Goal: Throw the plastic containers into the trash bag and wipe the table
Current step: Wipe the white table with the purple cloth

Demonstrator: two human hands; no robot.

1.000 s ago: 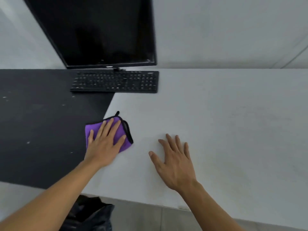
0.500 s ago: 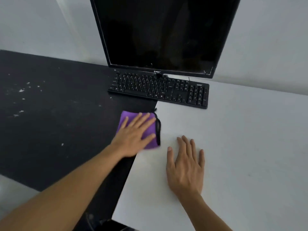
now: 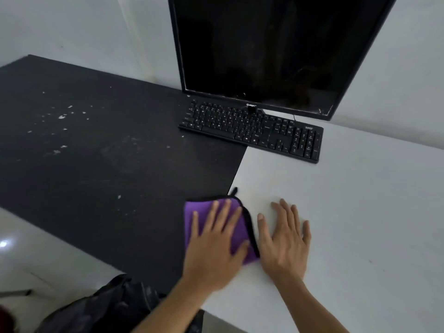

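Observation:
A purple cloth [image 3: 192, 212] with a black hem lies where the black table [image 3: 96, 152] meets the white table [image 3: 360, 212]. My left hand [image 3: 216, 246] presses flat on the cloth, fingers spread. My right hand [image 3: 286, 239] rests flat on the white table just to the right of the cloth, palm down, holding nothing. A black trash bag [image 3: 115, 308] sits below the table's front edge at the lower left. No plastic containers are in view.
A black keyboard [image 3: 252, 131] lies at the back across the seam of both tables, with a dark monitor [image 3: 264, 51] behind it. White specks dot the black table on the left. Pale floor shows at the lower left.
My left hand has slid the cloth toward me, close beside my right hand. The view has shifted, and the trash bag shows again at the bottom.

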